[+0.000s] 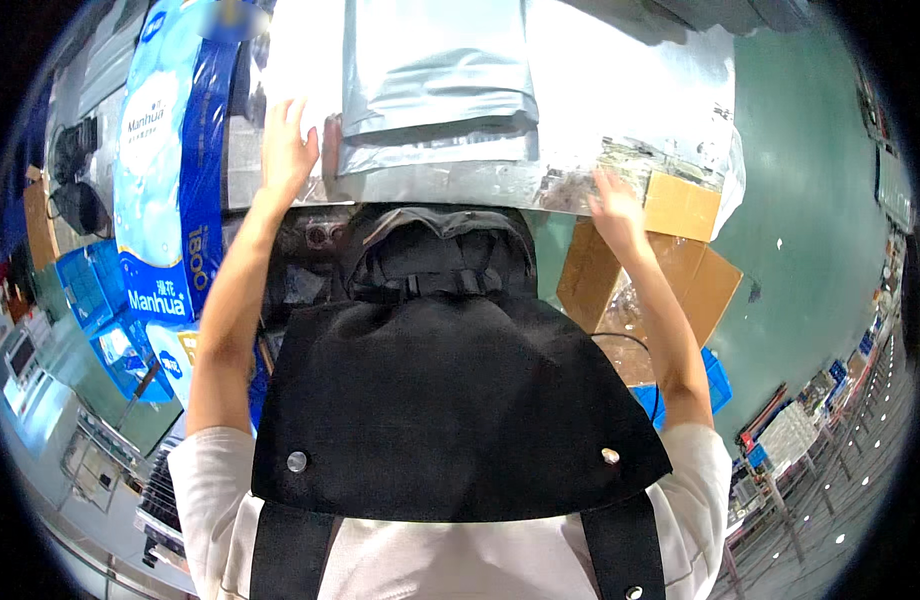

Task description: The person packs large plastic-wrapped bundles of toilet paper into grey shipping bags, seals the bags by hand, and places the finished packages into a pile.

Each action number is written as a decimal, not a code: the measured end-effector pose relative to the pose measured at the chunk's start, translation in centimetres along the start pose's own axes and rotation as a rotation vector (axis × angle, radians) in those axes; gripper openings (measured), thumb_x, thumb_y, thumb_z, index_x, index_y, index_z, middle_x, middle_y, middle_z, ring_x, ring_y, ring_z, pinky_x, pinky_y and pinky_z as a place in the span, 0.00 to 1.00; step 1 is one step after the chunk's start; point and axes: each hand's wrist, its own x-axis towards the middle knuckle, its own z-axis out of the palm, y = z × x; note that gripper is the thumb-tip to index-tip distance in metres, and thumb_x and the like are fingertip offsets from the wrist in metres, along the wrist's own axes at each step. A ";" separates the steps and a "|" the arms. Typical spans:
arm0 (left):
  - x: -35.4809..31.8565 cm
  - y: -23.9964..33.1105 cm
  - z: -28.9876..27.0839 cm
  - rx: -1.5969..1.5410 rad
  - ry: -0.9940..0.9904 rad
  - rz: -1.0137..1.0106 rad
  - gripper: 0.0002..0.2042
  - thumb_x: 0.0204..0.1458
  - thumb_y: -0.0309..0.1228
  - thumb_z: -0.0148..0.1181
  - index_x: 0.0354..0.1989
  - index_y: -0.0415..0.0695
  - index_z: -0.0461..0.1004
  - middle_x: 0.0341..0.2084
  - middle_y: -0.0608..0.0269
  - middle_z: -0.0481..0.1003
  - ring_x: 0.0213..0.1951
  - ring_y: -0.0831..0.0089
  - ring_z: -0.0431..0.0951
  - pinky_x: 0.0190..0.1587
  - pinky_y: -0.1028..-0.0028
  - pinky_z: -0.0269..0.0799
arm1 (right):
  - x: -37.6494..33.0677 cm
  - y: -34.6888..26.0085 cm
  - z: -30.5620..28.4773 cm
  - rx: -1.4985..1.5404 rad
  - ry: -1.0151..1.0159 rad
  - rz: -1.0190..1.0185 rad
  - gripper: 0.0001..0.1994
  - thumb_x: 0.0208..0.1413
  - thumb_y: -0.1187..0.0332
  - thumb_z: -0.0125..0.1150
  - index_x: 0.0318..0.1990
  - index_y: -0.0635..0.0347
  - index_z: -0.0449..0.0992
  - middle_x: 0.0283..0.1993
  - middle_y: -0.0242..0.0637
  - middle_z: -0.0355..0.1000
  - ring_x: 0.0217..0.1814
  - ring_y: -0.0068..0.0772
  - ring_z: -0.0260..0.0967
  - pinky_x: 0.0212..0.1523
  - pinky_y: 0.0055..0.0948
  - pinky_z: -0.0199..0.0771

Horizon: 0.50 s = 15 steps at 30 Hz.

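Observation:
A pale grey plastic mailing bag (435, 75) lies flat on the bright white worktable (600, 100), its lower edge toward me. Left of the bag, my left hand (288, 150) is over the table with thumb and fingers apart, holding nothing. Over the scuffed front edge at the right, my right hand (617, 203) has its fingers stretched out, slightly washed out by light. Neither hand touches the bag. A small dark reddish item, too unclear to name, is between my left hand and the bag.
Large blue and white tissue packs (165, 150) stand along the left. An open cardboard box (695, 270) with clear plastic inside is below my right forearm. Blue crates (90, 285) sit at far left. Green floor (805, 200) shows at right. A black bag-like item (440, 250) is before me.

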 end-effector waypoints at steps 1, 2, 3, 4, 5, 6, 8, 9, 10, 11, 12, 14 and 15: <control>2.5 1.0 -1.1 0.112 -0.073 0.221 0.25 0.41 0.19 0.51 0.53 0.43 0.61 0.50 0.58 0.64 0.52 0.64 0.63 0.50 0.67 0.62 | 5.5 -2.0 -0.2 0.039 0.200 -0.117 0.20 0.44 0.75 0.51 0.49 0.60 0.66 0.48 0.51 0.64 0.49 0.52 0.60 0.48 0.40 0.62; 4.1 1.7 -1.7 0.235 -0.154 0.426 0.27 0.40 0.19 0.49 0.54 0.44 0.58 0.55 0.59 0.60 0.56 0.63 0.59 0.53 0.65 0.59 | 9.4 -6.2 -4.0 0.181 -0.015 -0.195 0.22 0.43 0.76 0.50 0.51 0.60 0.64 0.51 0.48 0.62 0.55 0.49 0.56 0.52 0.41 0.59; 5.2 3.1 -2.3 0.438 -0.194 0.637 0.30 0.42 0.20 0.47 0.58 0.48 0.52 0.60 0.62 0.51 0.60 0.64 0.53 0.58 0.65 0.53 | 10.9 -6.5 -3.8 -0.094 0.196 -0.597 0.20 0.44 0.76 0.49 0.48 0.62 0.66 0.53 0.45 0.62 0.57 0.45 0.55 0.53 0.43 0.57; 5.8 3.4 -1.8 0.395 -0.184 0.746 0.27 0.43 0.22 0.47 0.57 0.48 0.54 0.61 0.62 0.48 0.60 0.65 0.51 0.59 0.66 0.51 | 12.0 -6.9 -3.5 -0.176 0.209 -0.750 0.15 0.45 0.75 0.47 0.42 0.61 0.70 0.54 0.40 0.62 0.60 0.40 0.53 0.55 0.46 0.56; 5.8 3.4 -1.3 0.348 -0.190 0.848 0.25 0.44 0.24 0.47 0.55 0.48 0.57 0.62 0.63 0.46 0.61 0.65 0.50 0.60 0.66 0.50 | 12.6 -6.4 -2.8 -0.244 0.143 -0.797 0.13 0.44 0.74 0.48 0.40 0.60 0.70 0.53 0.38 0.63 0.60 0.40 0.52 0.55 0.46 0.55; 6.0 3.5 -1.2 0.272 -0.299 0.843 0.20 0.43 0.24 0.47 0.49 0.45 0.63 0.58 0.61 0.53 0.60 0.65 0.53 0.60 0.66 0.52 | 13.1 -5.2 -2.2 -0.321 0.071 -0.831 0.11 0.44 0.74 0.48 0.38 0.60 0.71 0.52 0.37 0.64 0.61 0.39 0.52 0.55 0.47 0.55; 4.8 -0.1 0.9 0.083 -0.365 0.612 0.16 0.41 0.23 0.49 0.42 0.43 0.66 0.53 0.58 0.60 0.57 0.64 0.57 0.60 0.66 0.52 | 13.4 -2.0 0.0 -0.082 0.120 -0.745 0.10 0.40 0.72 0.54 0.34 0.58 0.72 0.48 0.35 0.68 0.62 0.37 0.50 0.59 0.50 0.48; 4.8 0.1 -0.1 -0.019 -0.411 0.485 0.14 0.40 0.22 0.51 0.39 0.42 0.67 0.50 0.57 0.64 0.56 0.63 0.59 0.59 0.66 0.53 | 13.8 -1.8 -0.7 -0.018 0.084 -0.653 0.10 0.38 0.72 0.55 0.33 0.57 0.72 0.45 0.34 0.69 0.62 0.36 0.51 0.59 0.51 0.45; 5.6 -0.3 -1.4 -0.106 -0.386 0.455 0.11 0.35 0.19 0.54 0.31 0.42 0.68 0.39 0.55 0.71 0.49 0.61 0.67 0.59 0.66 0.55 | 14.3 -1.4 -1.7 0.043 0.046 -0.558 0.10 0.37 0.73 0.56 0.32 0.57 0.72 0.43 0.34 0.70 0.61 0.36 0.52 0.60 0.52 0.43; 6.6 -0.5 -2.0 -0.215 -0.427 0.360 0.11 0.35 0.18 0.54 0.30 0.41 0.68 0.37 0.55 0.71 0.47 0.60 0.68 0.57 0.66 0.57 | 15.0 -1.5 -2.9 0.099 0.006 -0.461 0.11 0.35 0.73 0.57 0.32 0.57 0.72 0.41 0.34 0.71 0.61 0.36 0.53 0.61 0.53 0.40; 7.9 -0.9 -2.2 -0.320 -0.458 0.271 0.10 0.34 0.17 0.54 0.29 0.41 0.68 0.35 0.54 0.72 0.44 0.59 0.70 0.55 0.67 0.60 | 16.3 -1.6 -3.7 0.111 -0.010 -0.403 0.10 0.34 0.76 0.55 0.29 0.55 0.72 0.36 0.31 0.72 0.58 0.36 0.56 0.59 0.53 0.39; 11.3 -2.2 -2.5 -0.386 -0.468 0.150 0.09 0.34 0.16 0.55 0.26 0.40 0.70 0.27 0.53 0.73 0.36 0.59 0.73 0.44 0.66 0.67 | 20.2 -1.7 -4.5 0.178 -0.144 -0.253 0.09 0.35 0.77 0.53 0.27 0.54 0.73 0.34 0.31 0.72 0.56 0.35 0.57 0.57 0.51 0.42; 13.8 -2.9 -2.6 -0.487 -0.619 0.007 0.09 0.33 0.17 0.56 0.26 0.40 0.71 0.25 0.52 0.73 0.34 0.58 0.73 0.39 0.66 0.67 | 22.3 -2.1 -5.3 0.203 -0.206 -0.180 0.08 0.36 0.77 0.52 0.26 0.54 0.73 0.33 0.31 0.72 0.56 0.35 0.57 0.56 0.51 0.43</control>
